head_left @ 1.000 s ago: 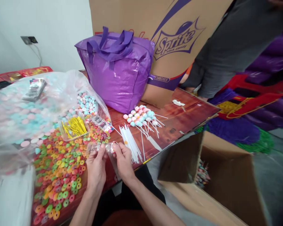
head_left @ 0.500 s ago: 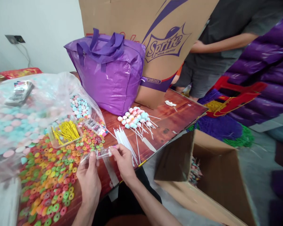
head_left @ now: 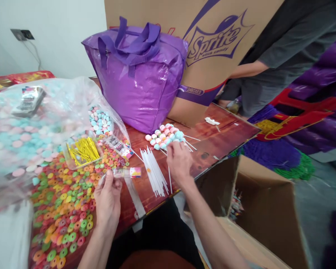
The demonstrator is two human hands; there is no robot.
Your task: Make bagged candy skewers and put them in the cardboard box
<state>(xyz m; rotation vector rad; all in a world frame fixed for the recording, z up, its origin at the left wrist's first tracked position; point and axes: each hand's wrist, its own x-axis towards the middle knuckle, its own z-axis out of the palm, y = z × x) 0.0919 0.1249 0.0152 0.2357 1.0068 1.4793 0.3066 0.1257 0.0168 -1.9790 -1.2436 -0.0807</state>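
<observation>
My left hand (head_left: 109,196) is closed, pinching a small clear plastic wrapper bag (head_left: 127,172) with a colourful printed end, above the edge of the loose gummy rings. My right hand (head_left: 180,162) is at the near side of the pile of marshmallow skewers (head_left: 165,135), its bent fingers closed at their white sticks. Its fingertips are partly hidden, so I cannot tell how many sticks it grips. Between my hands lies a bundle of bare white sticks (head_left: 154,172). A stack of printed clear wrappers (head_left: 117,145) rests left of it.
Gummy rings (head_left: 64,209) cover the left of the table, with a tray of yellow twist ties (head_left: 83,151) and a big marshmallow bag (head_left: 25,127) behind. A purple bag (head_left: 137,89) and a carton (head_left: 207,86) stand at the back. An open box (head_left: 263,194) sits right; another person's arm (head_left: 250,69) shows beyond.
My right hand has let go of the wrapper and moved right to the marshmallow skewers. My left hand still holds the wrapper. The view has shifted slightly.
</observation>
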